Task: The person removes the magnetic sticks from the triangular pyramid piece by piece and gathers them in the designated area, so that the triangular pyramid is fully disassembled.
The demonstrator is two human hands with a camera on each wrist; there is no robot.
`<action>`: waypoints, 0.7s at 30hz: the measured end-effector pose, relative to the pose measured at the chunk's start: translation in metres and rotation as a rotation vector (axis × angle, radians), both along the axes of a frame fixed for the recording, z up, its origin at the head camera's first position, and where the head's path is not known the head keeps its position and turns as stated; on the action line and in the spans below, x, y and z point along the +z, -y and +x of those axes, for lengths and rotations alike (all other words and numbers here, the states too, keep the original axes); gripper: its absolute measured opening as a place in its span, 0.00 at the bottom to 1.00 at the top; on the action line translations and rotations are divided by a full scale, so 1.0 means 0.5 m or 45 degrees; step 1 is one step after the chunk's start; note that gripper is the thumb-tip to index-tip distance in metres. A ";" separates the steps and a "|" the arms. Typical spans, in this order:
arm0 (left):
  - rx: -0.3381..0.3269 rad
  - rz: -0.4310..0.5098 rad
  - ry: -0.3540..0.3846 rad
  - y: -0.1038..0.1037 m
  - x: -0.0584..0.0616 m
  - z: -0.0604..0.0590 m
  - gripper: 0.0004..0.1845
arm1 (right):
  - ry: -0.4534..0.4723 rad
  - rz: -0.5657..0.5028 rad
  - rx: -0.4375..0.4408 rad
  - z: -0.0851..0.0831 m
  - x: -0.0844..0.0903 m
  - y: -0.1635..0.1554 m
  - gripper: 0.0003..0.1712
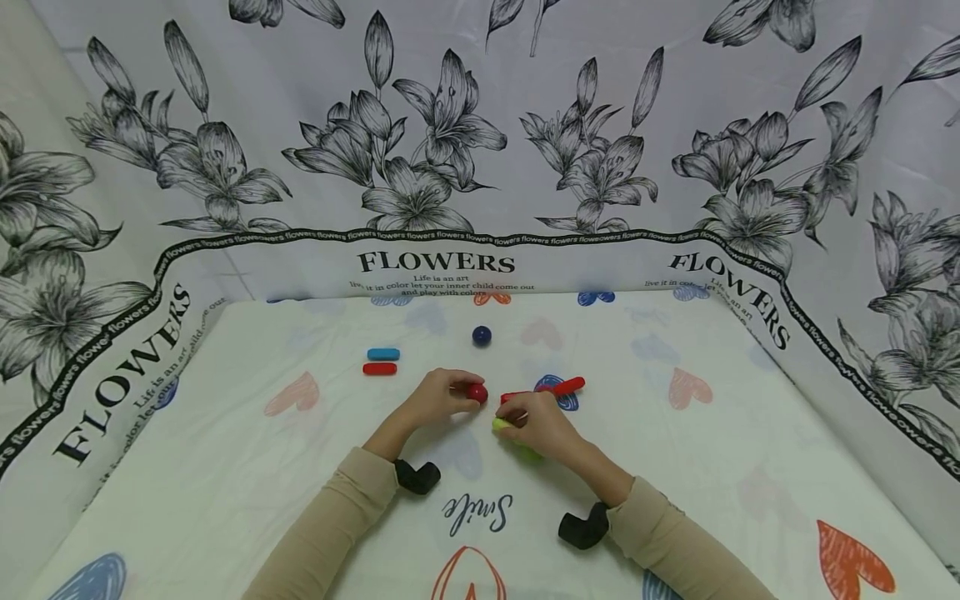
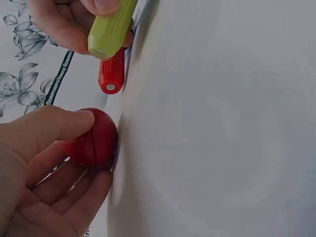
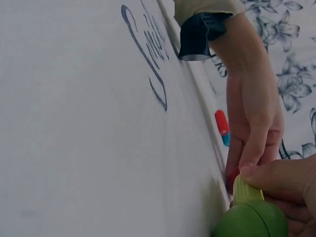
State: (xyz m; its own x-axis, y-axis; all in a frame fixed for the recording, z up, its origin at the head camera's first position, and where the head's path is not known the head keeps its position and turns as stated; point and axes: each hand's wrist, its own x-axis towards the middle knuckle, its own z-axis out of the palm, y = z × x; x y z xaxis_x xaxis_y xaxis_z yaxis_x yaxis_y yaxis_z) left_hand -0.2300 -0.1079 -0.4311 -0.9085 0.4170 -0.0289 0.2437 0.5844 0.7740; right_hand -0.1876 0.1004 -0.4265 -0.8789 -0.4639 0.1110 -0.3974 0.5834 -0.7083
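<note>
My left hand (image 1: 442,393) holds a small red ball (image 2: 101,138) close over the cloth, thumb on top and fingers around its side; a seam runs across the ball. My right hand (image 1: 543,425) pinches the ridged yellow-green handle (image 3: 247,191) of what looks like a toy maraca, with a green ball (image 3: 254,221) at its other end. In the head view the hand covers most of that toy. Just beyond my right hand lies a red stick (image 1: 570,386), partly hidden; a red handle end (image 2: 111,79) shows past the yellow-green one in the left wrist view.
A dark blue ball (image 1: 482,336) sits farther back. To the left, a short blue handle (image 1: 383,354) and a short red handle (image 1: 380,368) lie side by side. A white cloth (image 1: 247,500) with printed hearts covers the table; flower-printed fabric (image 1: 450,192) hangs behind.
</note>
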 end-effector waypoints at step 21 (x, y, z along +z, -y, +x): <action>0.286 0.114 -0.020 0.023 -0.001 -0.050 0.24 | 0.037 -0.002 -0.001 0.008 0.008 -0.007 0.11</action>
